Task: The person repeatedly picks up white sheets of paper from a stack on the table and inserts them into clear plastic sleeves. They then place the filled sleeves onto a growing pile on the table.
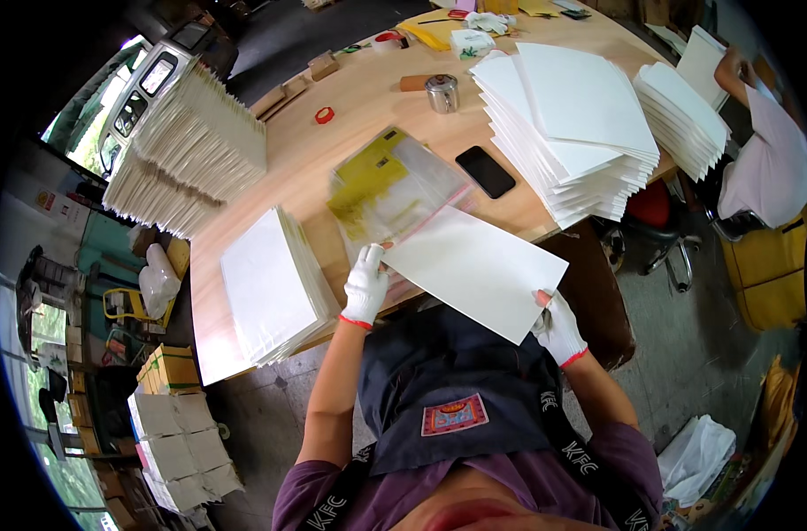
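A white rectangular board [479, 273] is held in front of me, tilted, over the table's near edge. My left hand [366, 285], in a white glove with bare fingertips, is closed on its left corner. My right hand [558, 329], gloved alike, grips its right end near the lower corner. Beyond the board lie clear plastic sleeves [439, 181] with a yellow printed area. To their left sits a stack of white boards in clear sleeves [275, 281]. A taller, fanned stack of white boards [580, 115] rises at the right.
A black phone [486, 172] lies beside the sleeves. Farther back are a metal cup [441, 93] and a red tape roll [324, 115]. A tall pile [195, 142] stands at the far left. Another person [766, 159] sits at the right by a smaller white stack [682, 119].
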The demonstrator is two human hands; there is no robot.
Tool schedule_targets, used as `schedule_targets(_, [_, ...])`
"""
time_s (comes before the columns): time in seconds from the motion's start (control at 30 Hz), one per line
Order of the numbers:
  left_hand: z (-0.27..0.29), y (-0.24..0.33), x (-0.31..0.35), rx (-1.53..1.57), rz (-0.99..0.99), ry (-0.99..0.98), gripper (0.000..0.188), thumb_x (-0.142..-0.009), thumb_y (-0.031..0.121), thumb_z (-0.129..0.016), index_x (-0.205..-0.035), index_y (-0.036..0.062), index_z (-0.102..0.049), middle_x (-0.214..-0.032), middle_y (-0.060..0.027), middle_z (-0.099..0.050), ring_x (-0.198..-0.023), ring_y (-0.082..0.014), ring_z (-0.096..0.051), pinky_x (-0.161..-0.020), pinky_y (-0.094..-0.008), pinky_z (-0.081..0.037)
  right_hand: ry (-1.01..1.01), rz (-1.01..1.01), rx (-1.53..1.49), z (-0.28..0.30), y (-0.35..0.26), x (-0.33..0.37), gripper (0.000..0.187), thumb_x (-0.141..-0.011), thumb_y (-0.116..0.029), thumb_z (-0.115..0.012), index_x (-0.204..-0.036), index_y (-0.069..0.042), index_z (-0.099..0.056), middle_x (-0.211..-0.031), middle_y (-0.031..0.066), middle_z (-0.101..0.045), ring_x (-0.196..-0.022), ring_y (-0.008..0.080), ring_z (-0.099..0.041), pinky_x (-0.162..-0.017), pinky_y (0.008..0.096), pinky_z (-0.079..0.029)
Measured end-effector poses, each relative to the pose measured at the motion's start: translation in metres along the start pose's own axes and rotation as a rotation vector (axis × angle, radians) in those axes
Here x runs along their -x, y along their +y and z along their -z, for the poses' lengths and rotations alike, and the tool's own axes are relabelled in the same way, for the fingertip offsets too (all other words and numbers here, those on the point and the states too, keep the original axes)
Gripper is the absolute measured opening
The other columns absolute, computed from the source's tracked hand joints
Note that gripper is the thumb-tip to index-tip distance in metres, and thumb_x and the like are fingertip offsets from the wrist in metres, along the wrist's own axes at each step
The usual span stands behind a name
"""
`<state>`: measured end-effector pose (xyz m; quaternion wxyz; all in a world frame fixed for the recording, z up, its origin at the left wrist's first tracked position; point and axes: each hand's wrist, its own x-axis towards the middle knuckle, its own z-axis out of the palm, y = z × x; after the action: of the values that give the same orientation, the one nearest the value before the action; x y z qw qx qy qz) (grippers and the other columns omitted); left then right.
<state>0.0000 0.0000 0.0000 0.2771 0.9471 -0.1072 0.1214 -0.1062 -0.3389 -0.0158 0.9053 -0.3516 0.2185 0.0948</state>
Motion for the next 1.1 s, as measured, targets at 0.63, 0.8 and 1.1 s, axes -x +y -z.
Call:
schedule_targets(0.63, [-0.142, 0.055, 0.031, 1.594, 0.654, -0.033, 0.059, -0.085, 0.002, -0.057, -0.137, 0.0086, -0.032, -0.122, -0.0114, -0.052, -0.095, -0.0228, -0.059, -0.079, -0.0336, -0.051, -0.125, -0.072, 0.245, -0.035, 0.011, 0.056, 0.023, -0.096, -0.026, -0.05, -0.113, -0.011, -0.046, -0.083, 0.0051, -0.058, -0.059, 0.0132, -0.057, -0.045, 0.0254, -0.042])
schedule_targets(0.8, [-0.148, 0.051, 0.078, 1.493, 0.733, -0.008, 0.051, -0.086, 0.006, -0.057, -0.133, 0.0076, -0.037, -0.12, -0.0112, -0.054, -0.096, -0.0232, -0.059, -0.08, -0.0351, -0.052, -0.036, -0.18, 0.334, -0.029, 0.045, 0.03, 0.027, -0.097, -0.026, -0.049, -0.108, -0.003, -0.053, -0.085, 0.0067, -0.06, -0.056, 0.0131, -0.057, -0.046, 0.0238, -0.044])
schedule_targets(1.1, [-0.128, 0.026, 0.079, 1.553, 0.722, -0.024, 0.04, -0.088, 0.011, -0.057, -0.126, 0.0057, -0.046, -0.116, -0.0108, -0.057, -0.099, -0.024, -0.059, -0.08, -0.0378, -0.052, -0.05, -0.116, 0.412, -0.047, 0.067, 0.042, 0.03, -0.096, -0.022, -0.049, -0.121, -0.005, -0.045, -0.097, 0.0129, -0.063, -0.063, 0.0185, -0.065, -0.049, 0.0284, -0.054])
